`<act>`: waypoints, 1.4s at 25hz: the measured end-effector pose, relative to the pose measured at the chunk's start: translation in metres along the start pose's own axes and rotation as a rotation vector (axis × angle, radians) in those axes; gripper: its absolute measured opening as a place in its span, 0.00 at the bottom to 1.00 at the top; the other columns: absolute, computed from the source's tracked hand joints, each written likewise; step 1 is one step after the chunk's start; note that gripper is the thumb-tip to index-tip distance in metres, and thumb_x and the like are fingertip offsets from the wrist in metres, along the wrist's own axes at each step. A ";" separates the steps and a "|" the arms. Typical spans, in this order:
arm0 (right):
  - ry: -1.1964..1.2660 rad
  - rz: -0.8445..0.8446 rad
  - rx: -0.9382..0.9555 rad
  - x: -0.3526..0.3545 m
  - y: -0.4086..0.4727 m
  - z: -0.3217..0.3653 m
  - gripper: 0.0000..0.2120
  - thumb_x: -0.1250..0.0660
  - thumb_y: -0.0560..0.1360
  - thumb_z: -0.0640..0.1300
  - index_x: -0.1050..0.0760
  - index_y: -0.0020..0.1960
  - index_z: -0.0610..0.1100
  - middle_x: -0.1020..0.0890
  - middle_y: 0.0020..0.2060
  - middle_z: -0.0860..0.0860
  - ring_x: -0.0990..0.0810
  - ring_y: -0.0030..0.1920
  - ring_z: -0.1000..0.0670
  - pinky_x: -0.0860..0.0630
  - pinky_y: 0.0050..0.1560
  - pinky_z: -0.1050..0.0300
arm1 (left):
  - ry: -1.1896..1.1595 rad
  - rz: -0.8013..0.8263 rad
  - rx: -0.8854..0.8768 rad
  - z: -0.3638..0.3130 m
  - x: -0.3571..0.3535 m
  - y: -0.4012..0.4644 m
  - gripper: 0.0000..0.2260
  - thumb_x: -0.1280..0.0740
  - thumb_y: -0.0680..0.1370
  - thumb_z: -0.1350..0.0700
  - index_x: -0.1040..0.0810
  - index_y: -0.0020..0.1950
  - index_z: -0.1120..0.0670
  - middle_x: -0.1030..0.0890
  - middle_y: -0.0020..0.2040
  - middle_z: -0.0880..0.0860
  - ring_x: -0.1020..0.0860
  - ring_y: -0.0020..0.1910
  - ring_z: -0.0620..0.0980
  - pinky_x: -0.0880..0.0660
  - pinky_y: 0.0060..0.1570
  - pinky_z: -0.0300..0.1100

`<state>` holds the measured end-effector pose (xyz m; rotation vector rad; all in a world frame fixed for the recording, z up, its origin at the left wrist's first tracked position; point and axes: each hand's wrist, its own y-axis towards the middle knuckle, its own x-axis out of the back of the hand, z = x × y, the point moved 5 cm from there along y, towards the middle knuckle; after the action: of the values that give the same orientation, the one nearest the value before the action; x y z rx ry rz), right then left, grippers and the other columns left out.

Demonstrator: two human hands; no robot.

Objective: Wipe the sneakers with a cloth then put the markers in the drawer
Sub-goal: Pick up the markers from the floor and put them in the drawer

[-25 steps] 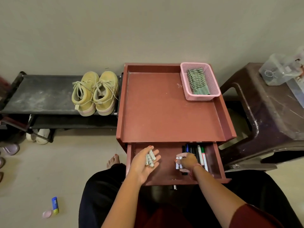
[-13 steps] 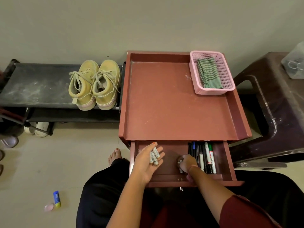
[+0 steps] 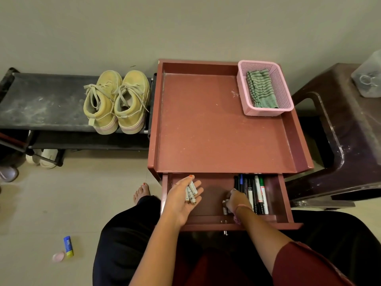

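Note:
A pair of yellow sneakers (image 3: 116,102) stands on a black shoe rack (image 3: 41,100). The green striped cloth (image 3: 260,89) lies in a pink basket (image 3: 266,112). The open drawer (image 3: 214,190) of the red table holds several markers (image 3: 255,195) in a row on its right side. My left hand (image 3: 181,199) is over the drawer's left part, palm up, holding several small white cylinders (image 3: 191,194). My right hand (image 3: 237,200) is inside the drawer beside the markers, fingers closed on small grey cylinders (image 3: 224,207).
The red table top (image 3: 206,124) has raised edges. A dark plastic stool (image 3: 350,131) with a clear container (image 3: 369,77) stands to the right. A glue stick (image 3: 68,246) lies on the floor at left. My foot (image 3: 141,191) rests beside the table.
My right hand has drawn back toward the drawer's front, staying beside the markers. My left hand has stayed over the drawer with its cylinders. The view has shifted a little.

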<state>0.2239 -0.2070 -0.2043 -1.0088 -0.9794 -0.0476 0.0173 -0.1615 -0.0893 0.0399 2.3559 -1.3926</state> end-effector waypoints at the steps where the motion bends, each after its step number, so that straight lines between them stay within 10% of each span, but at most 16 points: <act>1: -0.021 -0.005 0.009 0.003 -0.001 -0.001 0.09 0.33 0.74 0.43 0.24 0.54 0.45 0.19 0.51 0.46 0.20 0.51 0.45 0.23 0.50 0.56 | 0.002 0.003 0.000 0.000 0.000 0.000 0.10 0.35 0.80 0.55 0.23 0.60 0.56 0.18 0.55 0.57 0.19 0.55 0.55 0.24 0.55 0.48; 6: -0.049 0.070 -0.024 0.024 0.002 -0.002 0.09 0.39 0.75 0.37 0.20 0.48 0.38 0.17 0.43 0.43 0.18 0.42 0.45 0.21 0.45 0.57 | 0.021 0.020 0.001 0.001 0.001 -0.001 0.10 0.36 0.80 0.55 0.23 0.60 0.55 0.17 0.56 0.57 0.19 0.55 0.55 0.25 0.55 0.49; 9: 0.379 0.184 -0.043 0.051 -0.019 0.015 0.10 0.40 0.75 0.35 0.21 0.40 0.41 0.19 0.37 0.44 0.22 0.33 0.50 0.20 0.36 0.56 | 0.029 0.041 0.011 0.003 0.001 -0.002 0.10 0.35 0.80 0.55 0.23 0.60 0.54 0.17 0.56 0.57 0.20 0.57 0.55 0.24 0.53 0.48; 15: 0.829 0.430 0.390 0.075 -0.101 0.084 0.12 0.28 0.72 0.43 0.21 0.56 0.45 0.16 0.42 0.51 0.19 0.41 0.56 0.22 0.40 0.62 | 0.080 0.078 -0.011 0.006 -0.003 -0.001 0.09 0.34 0.79 0.57 0.21 0.59 0.54 0.16 0.51 0.55 0.19 0.51 0.52 0.22 0.53 0.49; 25: 0.648 0.391 0.442 0.067 -0.101 0.097 0.11 0.26 0.71 0.40 0.20 0.53 0.42 0.17 0.38 0.47 0.20 0.39 0.54 0.21 0.43 0.58 | 0.050 0.280 0.047 0.014 -0.009 0.002 0.13 0.41 0.79 0.62 0.25 0.60 0.66 0.19 0.56 0.62 0.21 0.55 0.56 0.27 0.63 0.54; 31: 0.578 0.500 0.316 0.062 -0.097 0.090 0.10 0.27 0.72 0.44 0.18 0.50 0.38 0.16 0.47 0.42 0.19 0.45 0.51 0.20 0.53 0.53 | 0.099 0.227 0.097 0.026 -0.010 0.008 0.07 0.40 0.79 0.60 0.29 0.42 0.53 0.24 0.39 0.54 0.24 0.38 0.50 0.26 0.45 0.46; 35: 0.504 0.523 0.343 0.060 -0.091 0.088 0.08 0.31 0.75 0.43 0.18 0.50 0.39 0.16 0.47 0.44 0.19 0.46 0.50 0.21 0.55 0.50 | 0.065 0.178 0.073 0.034 -0.013 0.016 0.20 0.40 0.80 0.60 0.36 0.73 0.59 0.19 0.40 0.53 0.20 0.37 0.48 0.24 0.41 0.44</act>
<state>0.1597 -0.1714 -0.0852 -0.8470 -0.2345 0.2807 0.0440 -0.1796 -0.1124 0.3125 2.2887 -1.4090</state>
